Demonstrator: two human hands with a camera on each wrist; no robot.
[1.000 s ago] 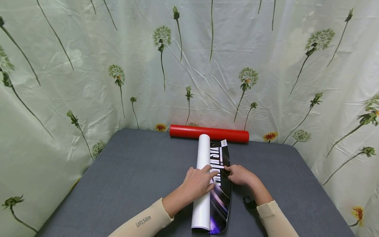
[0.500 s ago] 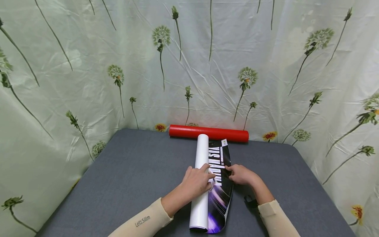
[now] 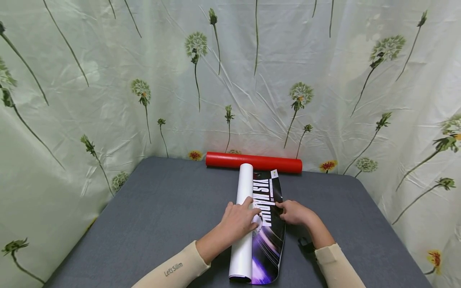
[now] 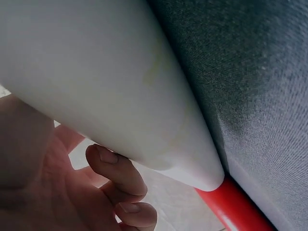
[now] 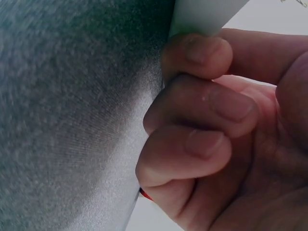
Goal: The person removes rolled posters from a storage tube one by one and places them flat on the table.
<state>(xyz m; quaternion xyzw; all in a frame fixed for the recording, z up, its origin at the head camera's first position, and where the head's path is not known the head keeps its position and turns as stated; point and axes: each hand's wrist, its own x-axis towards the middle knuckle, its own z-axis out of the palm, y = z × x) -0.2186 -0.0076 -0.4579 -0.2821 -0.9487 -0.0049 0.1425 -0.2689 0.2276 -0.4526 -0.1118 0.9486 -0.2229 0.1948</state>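
Observation:
A partly rolled poster (image 3: 268, 240) lies on the grey table. Its white roll (image 3: 245, 184) runs away from me, and to its right a black strip with white lettering and purple streaks is spread out. My left hand (image 3: 235, 224) rests across the roll with its fingers loosely spread, the fingertips reaching over to the printed side. In the left wrist view, my fingers (image 4: 118, 168) lie along the roll's surface. With thumb and finger, my right hand (image 3: 293, 212) pinches the poster's right edge. The right wrist view shows the other fingers (image 5: 207, 103) curled near the table.
Behind the poster, a red tube (image 3: 253, 161) lies crosswise along the back of the table (image 3: 173, 208). A flower-printed curtain (image 3: 230, 80) hangs behind and at both sides. A black strap (image 3: 305, 245) shows by my right wrist.
The roll has shifted slightly left with my left hand, baring more of the printed side. My right hand has moved slightly right, still pinching the edge.

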